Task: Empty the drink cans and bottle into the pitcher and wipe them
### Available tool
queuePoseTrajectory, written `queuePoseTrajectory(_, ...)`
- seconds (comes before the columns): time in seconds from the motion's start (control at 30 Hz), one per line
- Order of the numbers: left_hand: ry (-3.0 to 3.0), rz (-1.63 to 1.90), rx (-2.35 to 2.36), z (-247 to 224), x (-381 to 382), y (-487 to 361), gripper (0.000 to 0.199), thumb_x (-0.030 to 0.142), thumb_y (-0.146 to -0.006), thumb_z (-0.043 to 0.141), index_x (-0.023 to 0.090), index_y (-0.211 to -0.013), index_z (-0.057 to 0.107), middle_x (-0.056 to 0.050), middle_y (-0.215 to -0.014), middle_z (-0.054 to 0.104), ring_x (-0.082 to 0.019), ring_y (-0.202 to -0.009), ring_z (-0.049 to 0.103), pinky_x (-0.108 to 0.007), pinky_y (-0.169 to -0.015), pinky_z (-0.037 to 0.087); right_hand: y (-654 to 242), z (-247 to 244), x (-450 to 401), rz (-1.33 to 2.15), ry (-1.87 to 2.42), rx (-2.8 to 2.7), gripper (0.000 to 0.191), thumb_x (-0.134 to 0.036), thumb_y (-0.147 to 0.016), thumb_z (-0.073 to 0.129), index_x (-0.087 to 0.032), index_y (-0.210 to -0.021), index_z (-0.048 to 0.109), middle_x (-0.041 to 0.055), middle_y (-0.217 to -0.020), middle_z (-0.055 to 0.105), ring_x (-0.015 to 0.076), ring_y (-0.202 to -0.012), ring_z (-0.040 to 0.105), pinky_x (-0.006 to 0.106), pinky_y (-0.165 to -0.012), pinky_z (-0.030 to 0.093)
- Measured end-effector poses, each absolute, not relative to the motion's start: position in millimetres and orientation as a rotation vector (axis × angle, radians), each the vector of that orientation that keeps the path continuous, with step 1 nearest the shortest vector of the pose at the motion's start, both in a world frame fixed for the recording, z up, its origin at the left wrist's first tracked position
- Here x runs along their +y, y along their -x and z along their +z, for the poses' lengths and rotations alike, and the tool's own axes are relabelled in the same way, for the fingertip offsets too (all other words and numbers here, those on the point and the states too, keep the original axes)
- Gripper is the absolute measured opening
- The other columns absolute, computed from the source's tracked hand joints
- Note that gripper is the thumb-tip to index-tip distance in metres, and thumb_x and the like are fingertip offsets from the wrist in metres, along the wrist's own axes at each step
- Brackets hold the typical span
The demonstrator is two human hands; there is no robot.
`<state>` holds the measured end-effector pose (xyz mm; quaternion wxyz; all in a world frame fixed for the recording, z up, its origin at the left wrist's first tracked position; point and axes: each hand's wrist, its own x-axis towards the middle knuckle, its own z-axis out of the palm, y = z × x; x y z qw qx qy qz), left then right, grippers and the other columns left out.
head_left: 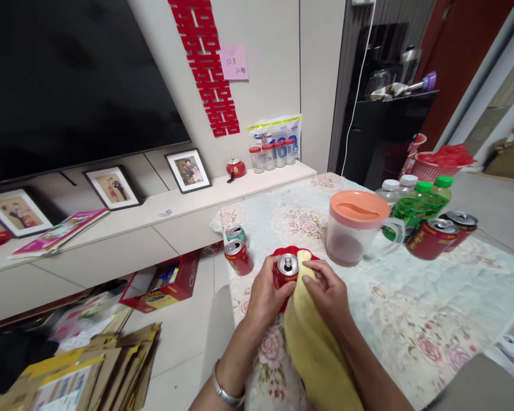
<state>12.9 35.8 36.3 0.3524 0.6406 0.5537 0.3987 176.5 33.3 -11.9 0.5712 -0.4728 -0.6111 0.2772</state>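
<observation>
My left hand is wrapped round a red drink can that stands upright, its silver top and ring tab facing up. Beneath the can a red scalloped mat shows on the tablecloth. A yellow cloth is pinched in my right hand, its upper end pressed to the can's right side and the rest hanging toward me. Left of my hands stand another red can and a green can. The can's lower part is hidden by my fingers.
A clear pitcher with an orange lid stands to the right. Beyond it are green bottles and red cans. Framed photos and lidded jars line the shelf. Flattened cardboard lies on the floor at left.
</observation>
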Motion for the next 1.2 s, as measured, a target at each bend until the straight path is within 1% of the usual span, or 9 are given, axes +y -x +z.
queuePoseTrajectory(0.2,-1.627,1.017,1.49,36,36,-15,0.049,0.022,-0.075,0.077,0.023,-0.116,0.052,-0.004,-0.112,0.071,-0.025,-0.104,0.068,-0.04,-0.093,0.05,-179,-22,42,0.548,1.214,-1.525,0.014,-0.025,-0.085,0.057,-0.021,-0.096,0.064,0.0054,-0.091,0.067,0.0226,-0.086,0.065,0.038,-0.08,0.052)
queuePoseTrajectory(0.37,-1.668,0.999,1.432,36,36,-13,0.048,0.023,-0.077,0.074,0.023,-0.119,0.051,-0.007,-0.119,0.07,-0.026,-0.111,0.068,-0.041,-0.096,0.051,-173,-33,42,0.518,1.303,-1.609,0.021,-0.014,-0.077,0.051,-0.021,-0.091,0.064,0.0055,-0.085,0.062,0.0233,-0.082,0.06,0.037,-0.075,0.048)
queuePoseTrajectory(0.47,-1.668,0.973,1.383,39,35,-10,0.045,0.021,-0.079,0.069,0.022,-0.12,0.05,-0.009,-0.121,0.07,-0.026,-0.112,0.069,-0.042,-0.098,0.052,-172,-34,41,0.528,1.319,-1.615,0.023,-0.011,-0.076,0.05,-0.02,-0.091,0.065,0.0057,-0.086,0.062,0.0229,-0.081,0.059,0.037,-0.075,0.048)
queuePoseTrajectory(0.57,-1.643,0.961,1.395,41,35,-8,0.046,0.023,-0.079,0.069,0.021,-0.121,0.05,-0.01,-0.122,0.069,-0.027,-0.109,0.069,-0.045,-0.099,0.052,-174,-30,42,0.56,1.291,-1.582,0.019,-0.014,-0.078,0.053,-0.021,-0.091,0.065,0.0068,-0.089,0.065,0.0241,-0.086,0.061,0.039,-0.08,0.05)
queuePoseTrajectory(0.67,-1.679,1.008,1.415,38,37,-7,0.057,0.021,-0.076,0.071,0.021,-0.13,0.051,-0.012,-0.132,0.063,-0.029,-0.121,0.063,-0.047,-0.106,0.048,-176,-22,41,0.627,1.22,-1.517,0.011,-0.024,-0.086,0.058,-0.022,-0.094,0.065,0.0068,-0.092,0.069,0.0235,-0.088,0.066,0.039,-0.082,0.053)
queuePoseTrajectory(0.73,-1.709,1.036,1.44,34,39,-7,0.065,0.018,-0.074,0.073,0.023,-0.135,0.051,-0.011,-0.134,0.06,-0.03,-0.128,0.057,-0.047,-0.109,0.045,-175,-16,38,0.68,1.157,-1.47,0.017,-0.033,-0.091,0.058,-0.022,-0.101,0.063,0.0066,-0.095,0.07,0.0217,-0.088,0.069,0.035,-0.078,0.056)
queuePoseTrajectory(0.83,-1.713,1.042,1.473,30,41,-7,0.064,0.018,-0.073,0.075,0.025,-0.133,0.055,-0.009,-0.126,0.06,-0.029,-0.124,0.058,-0.045,-0.107,0.046,-173,-11,33,0.728,1.088,-1.431,0.024,-0.041,-0.092,0.058,-0.022,-0.107,0.061,0.0072,-0.102,0.07,0.0204,-0.089,0.071,0.031,-0.074,0.058)
queuePoseTrajectory(0.97,-1.69,1.053,1.477,30,42,-9,0.057,0.016,-0.07,0.078,0.023,-0.123,0.059,-0.007,-0.119,0.062,-0.027,-0.117,0.06,-0.043,-0.104,0.047,-174,-11,34,0.72,1.111,-1.432,0.019,-0.036,-0.09,0.06,-0.022,-0.103,0.064,0.0055,-0.096,0.069,0.0192,-0.083,0.069,0.031,-0.073,0.056)
queuePoseTrajectory(1.2,-1.569,1.034,1.399,29,38,-16,0.058,0.016,-0.071,0.075,0.023,-0.122,0.047,-0.003,-0.116,0.067,-0.024,-0.11,0.065,-0.039,-0.099,0.048,-177,-26,44,0.623,1.256,-1.507,0.013,-0.023,-0.08,0.058,-0.023,-0.09,0.066,0.0043,-0.088,0.07,0.0235,-0.086,0.066,0.039,-0.082,0.052)
